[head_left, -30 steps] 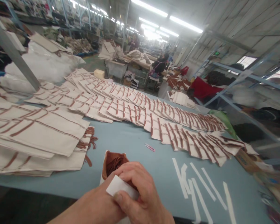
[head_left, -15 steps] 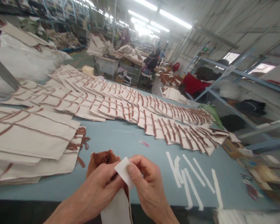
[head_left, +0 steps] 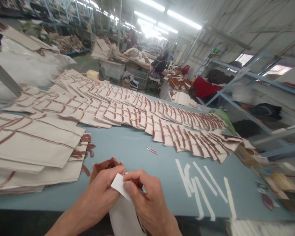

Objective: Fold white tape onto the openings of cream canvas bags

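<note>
Near the table's front edge, my left hand is closed on a cream fabric piece that hangs down over the edge. Brown fabric, folded into an open shape, shows just behind that hand. My right hand pinches a small white strip between thumb and forefinger, laid against the top of the cream piece. The strip's lower end is partly hidden by the fingers. Both hands are close together, fingertips almost touching.
Long overlapping rows of cream panels with brown straps run across the blue table. More panels are stacked at left. Pink thread snips lie mid-table. Several white strips are spread at right, beyond them scissors.
My right hand has moved slightly left and down with the white strip, closer to my left hand. The brown fabric shows less behind the hands.
</note>
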Motion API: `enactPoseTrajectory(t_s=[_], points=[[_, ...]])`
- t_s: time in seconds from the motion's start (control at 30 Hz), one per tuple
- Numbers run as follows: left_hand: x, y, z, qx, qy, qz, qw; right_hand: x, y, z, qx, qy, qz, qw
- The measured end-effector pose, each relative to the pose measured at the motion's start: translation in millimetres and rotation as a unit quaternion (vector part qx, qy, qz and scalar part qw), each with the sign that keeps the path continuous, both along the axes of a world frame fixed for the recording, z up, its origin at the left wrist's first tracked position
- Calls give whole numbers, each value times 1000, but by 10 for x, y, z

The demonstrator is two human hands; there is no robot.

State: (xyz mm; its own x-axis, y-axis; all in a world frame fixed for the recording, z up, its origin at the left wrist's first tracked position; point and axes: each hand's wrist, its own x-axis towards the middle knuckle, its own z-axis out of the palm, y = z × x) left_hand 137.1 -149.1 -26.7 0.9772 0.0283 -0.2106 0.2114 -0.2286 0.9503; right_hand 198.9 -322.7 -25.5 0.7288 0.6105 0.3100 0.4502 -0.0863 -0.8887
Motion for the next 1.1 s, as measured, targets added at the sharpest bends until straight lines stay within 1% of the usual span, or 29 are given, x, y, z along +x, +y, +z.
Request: enactPoseTrajectory(t_s=[0.1, 0.2, 0.3, 0.37, 0.47, 0.53, 0.63, 0.77, 0.87, 0.9, 0.97, 1.03, 1.1], points=[[-1, -8, -3, -4, 12, -3, 1000, 14, -18, -31, -10, -92, 2, 996], [-4, -4, -40, 12, 22, 9, 1000, 18, -27, -63, -32, -167, 9, 985], [-8, 15, -79, 35, 28, 22, 999, 9, -13, -83, -60, -276, -32, 959], [-11, 28, -95, 54, 28, 32, 998, -1, 5, -88, -81, -327, -53, 940], [-16, 39, -111, 71, 22, 44, 996, -6, 25, -85, -114, -352, -45, 928], [-19, 41, -120, 63, 15, 44, 997, 4, 26, -72, -123, -354, -37, 926], [-17, 39, -130, 38, 9, 45, 998, 32, 12, -39, -115, -345, -22, 931], [-12, 33, -138, 13, 11, 55, 998, 44, 2, -28, -56, -300, -19, 952], [-19, 33, -152, 7, 9, 54, 998, 15, 16, -61, 13, -209, -47, 977], [-24, 36, -155, 4, 9, 54, 998, 3, 21, -74, 30, -159, -60, 985], [-36, 43, -150, -3, 13, 56, 998, -13, 26, -101, 37, -27, -81, 996], [-45, 53, -128, -10, 20, 55, 998, -16, 24, -137, 29, 106, -98, 989], [-46, 65, -93, -13, 22, 53, 998, -10, 22, -187, 35, 195, -105, 975]])
